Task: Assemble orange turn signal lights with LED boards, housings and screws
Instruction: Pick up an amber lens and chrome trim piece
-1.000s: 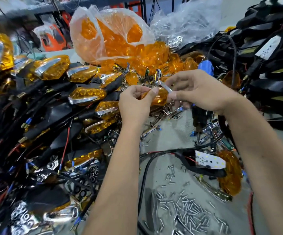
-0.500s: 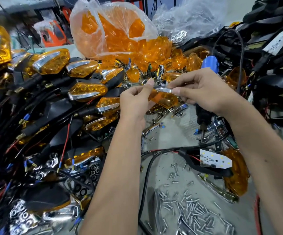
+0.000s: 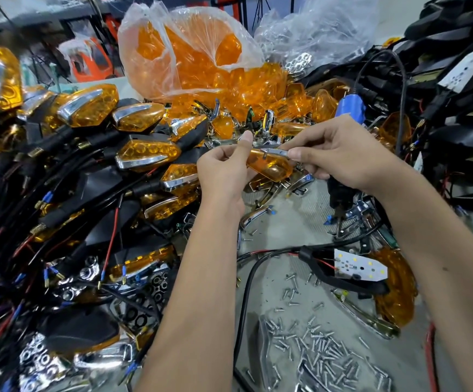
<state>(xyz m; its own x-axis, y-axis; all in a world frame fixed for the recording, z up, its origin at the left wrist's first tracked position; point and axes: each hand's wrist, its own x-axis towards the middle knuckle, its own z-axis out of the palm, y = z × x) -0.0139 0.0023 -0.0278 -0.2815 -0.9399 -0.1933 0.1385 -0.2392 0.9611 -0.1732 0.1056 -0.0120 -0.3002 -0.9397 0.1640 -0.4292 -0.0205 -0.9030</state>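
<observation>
Above the bench, my left hand (image 3: 225, 169) grips an orange lens (image 3: 272, 167) by its left end. My right hand (image 3: 340, 154) pinches a chrome trim strip (image 3: 275, 151) that lies along the lens's top edge. A white LED board (image 3: 360, 267) sits in a black housing (image 3: 342, 281) with wires, low on the right, beside another orange lens (image 3: 396, 295). Loose silver screws (image 3: 311, 343) lie scattered on the grey bench near the front.
Finished orange signal lights (image 3: 147, 152) with black stems and wires pile up on the left. A plastic bag of orange lenses (image 3: 190, 60) stands at the back. A blue-handled electric screwdriver (image 3: 349, 108) rests behind my right hand. Black housings (image 3: 456, 80) heap on the right.
Both hands have drawn slightly nearer and lower with the lens. The chrome strip has turned from tilted upright to lying flat along the lens's top edge.
</observation>
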